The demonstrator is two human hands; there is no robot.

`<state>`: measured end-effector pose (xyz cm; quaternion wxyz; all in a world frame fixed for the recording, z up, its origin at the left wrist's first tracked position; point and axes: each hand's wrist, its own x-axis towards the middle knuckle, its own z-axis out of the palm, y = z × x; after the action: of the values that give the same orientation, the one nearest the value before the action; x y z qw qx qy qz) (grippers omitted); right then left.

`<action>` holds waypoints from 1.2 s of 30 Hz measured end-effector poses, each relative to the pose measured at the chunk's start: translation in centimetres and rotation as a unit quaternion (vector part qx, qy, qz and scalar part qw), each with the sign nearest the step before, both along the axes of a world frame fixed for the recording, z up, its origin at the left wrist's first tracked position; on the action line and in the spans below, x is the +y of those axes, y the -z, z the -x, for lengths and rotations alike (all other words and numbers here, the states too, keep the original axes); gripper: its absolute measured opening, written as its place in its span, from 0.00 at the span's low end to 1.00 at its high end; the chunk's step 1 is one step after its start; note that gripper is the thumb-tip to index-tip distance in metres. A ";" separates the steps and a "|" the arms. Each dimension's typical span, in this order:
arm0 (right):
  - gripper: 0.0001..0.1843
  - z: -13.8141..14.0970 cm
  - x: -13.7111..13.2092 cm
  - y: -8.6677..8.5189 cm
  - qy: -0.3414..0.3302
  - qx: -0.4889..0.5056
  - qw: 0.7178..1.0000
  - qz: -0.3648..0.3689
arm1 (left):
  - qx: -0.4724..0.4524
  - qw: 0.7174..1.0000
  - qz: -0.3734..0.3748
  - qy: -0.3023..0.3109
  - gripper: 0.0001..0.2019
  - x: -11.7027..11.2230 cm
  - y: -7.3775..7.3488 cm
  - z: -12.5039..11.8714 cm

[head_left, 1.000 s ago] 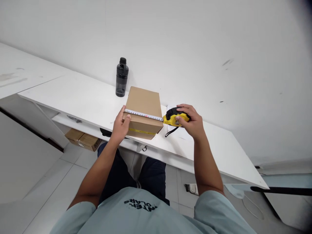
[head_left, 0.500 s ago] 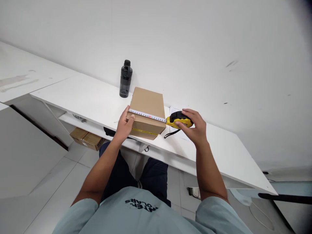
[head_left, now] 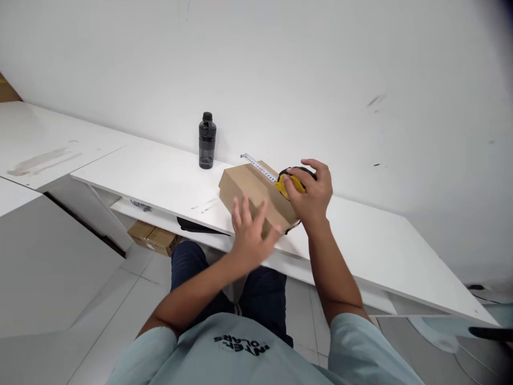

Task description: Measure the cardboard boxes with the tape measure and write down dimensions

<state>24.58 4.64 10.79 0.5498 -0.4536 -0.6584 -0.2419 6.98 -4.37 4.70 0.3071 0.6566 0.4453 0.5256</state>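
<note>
looking down on a white desk [head_left: 160, 176] set against a white wall. plain cardboard box [head_left: 250, 192] lying on the desk near its front edge, turned at an angle. right hand [head_left: 311, 197] closed around a yellow tape measure [head_left: 289, 183], held at the right end of the box top. white tape [head_left: 258, 165] pulled out along the far top edge, tip poking past the far corner into the air. left hand [head_left: 250, 232] open, fingers spread, holding nothing, at the near side of the box; too blurred to tell whether touching. dark bottle [head_left: 207, 140] upright by the wall, well apart to the left. small brown boxes [head_left: 154, 238] on the floor under the desk. judged to be mid-measurement, with the box being positioned for a reading along one of its sides. next move likely calling for the box pinned steady under the open hand, the tape tip hooked on a corner, and the tape laid flat along one edge.
</note>
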 end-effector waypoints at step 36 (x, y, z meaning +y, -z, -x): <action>0.15 -4.6 -13.7 3.1 0.036 0.113 0.990 0.081 | 0.402 0.907 0.117 -0.045 0.25 24.2 -6.3 -0.8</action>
<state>29.23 -9.04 7.66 0.5735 -0.5442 -0.5925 -0.1547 7.75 19.88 10.98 0.1531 0.7509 0.6182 0.1747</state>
